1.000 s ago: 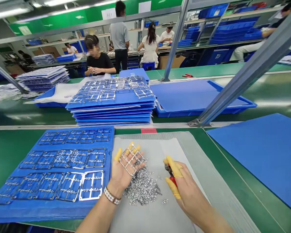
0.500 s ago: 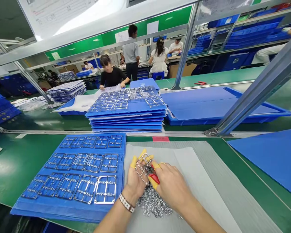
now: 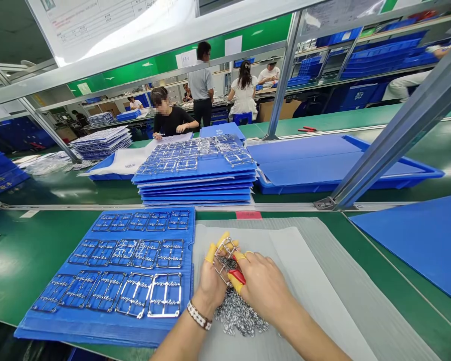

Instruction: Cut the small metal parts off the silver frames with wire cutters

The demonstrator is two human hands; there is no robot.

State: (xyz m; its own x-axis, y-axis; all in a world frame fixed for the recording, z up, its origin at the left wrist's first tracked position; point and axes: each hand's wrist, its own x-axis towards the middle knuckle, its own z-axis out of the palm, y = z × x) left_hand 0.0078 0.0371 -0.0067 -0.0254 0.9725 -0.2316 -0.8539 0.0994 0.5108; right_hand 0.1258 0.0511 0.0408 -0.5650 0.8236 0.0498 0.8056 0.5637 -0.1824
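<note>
My left hand (image 3: 211, 278), with yellow finger covers and a bracelet at the wrist, holds a small silver metal frame (image 3: 222, 244) above a grey sheet. My right hand (image 3: 261, 281) is closed around a tool with red handles (image 3: 237, 276); its tip is hidden near the frame. Below both hands lies a pile of small silver metal pieces (image 3: 240, 316) on the grey sheet (image 3: 289, 250). Rows of similar wire frames (image 3: 165, 295) rest on a blue board (image 3: 131, 326) to the left.
Behind the rail stands a stack of blue boards (image 3: 199, 190) topped with more frames. A blue tray (image 3: 361, 183) sits right of it, near a slanted metal post (image 3: 379, 145). A person in black (image 3: 171, 120) works across the bench; others are farther back.
The frame in my left hand is tilted a little differently, and both hands have shifted slightly. The camera view has moved a little.
</note>
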